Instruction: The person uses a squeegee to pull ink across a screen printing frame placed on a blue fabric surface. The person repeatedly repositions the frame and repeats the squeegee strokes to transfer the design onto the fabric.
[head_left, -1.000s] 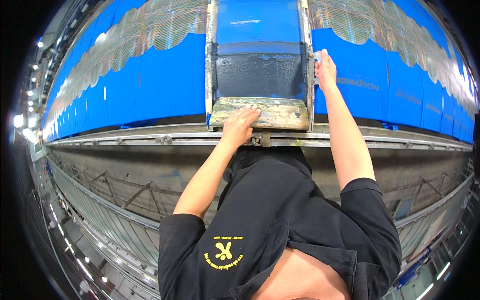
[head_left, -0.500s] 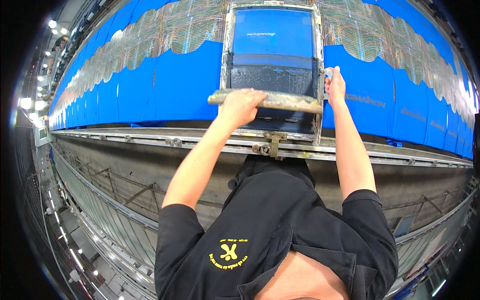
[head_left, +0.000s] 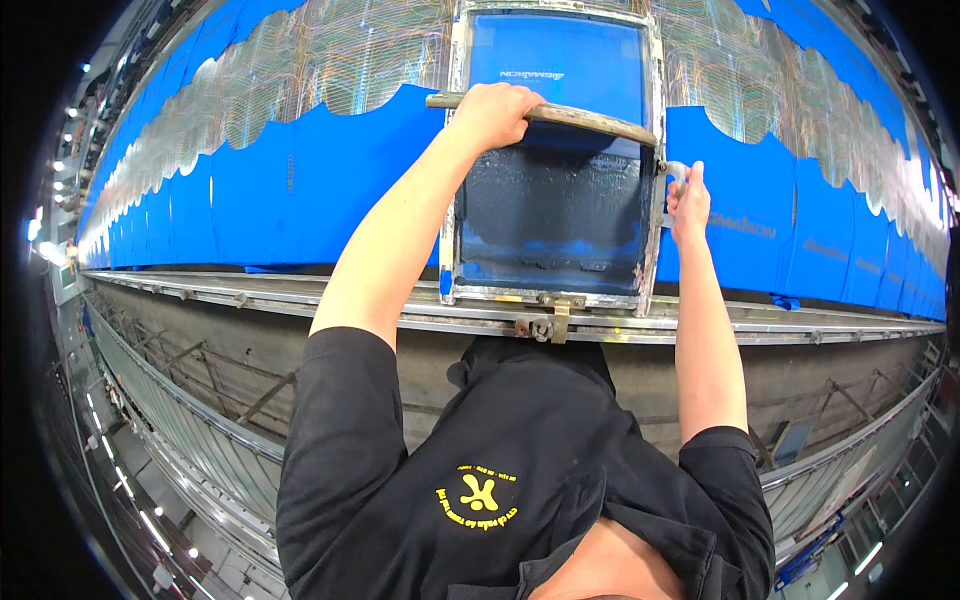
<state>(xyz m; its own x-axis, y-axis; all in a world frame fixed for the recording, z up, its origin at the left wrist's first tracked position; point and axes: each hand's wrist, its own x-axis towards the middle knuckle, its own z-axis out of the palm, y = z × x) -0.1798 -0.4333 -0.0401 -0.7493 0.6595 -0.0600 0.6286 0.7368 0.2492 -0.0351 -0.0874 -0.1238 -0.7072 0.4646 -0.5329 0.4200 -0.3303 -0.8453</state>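
Note:
My left hand [head_left: 494, 114] is wrapped round the wooden handle of a squeegee [head_left: 595, 124], which lies crosswise over a screen printing frame [head_left: 655, 215]. Dark ink [head_left: 548, 205] covers the nearer half of the mesh, while the far half shows blue with small pale lettering. My right hand [head_left: 689, 208] grips a light metal handle [head_left: 677, 170] fixed to the frame's right side. Under and beside the frame lie blue fabric pieces [head_left: 350, 180] with scalloped edges. The squeegee's blade is hidden beneath its handle.
A long metal rail [head_left: 430, 315] runs along the table's near edge, with a metal clamp [head_left: 558, 320] joining the frame to it. Bare shiny table surface [head_left: 365, 60] shows between the rows of blue pieces. Lower metal racks [head_left: 190, 385] stand on both sides of me.
My left hand has pushed the squeegee away from me, up the screen, baring more of the inked mesh behind it. My right hand stays on the frame's handle.

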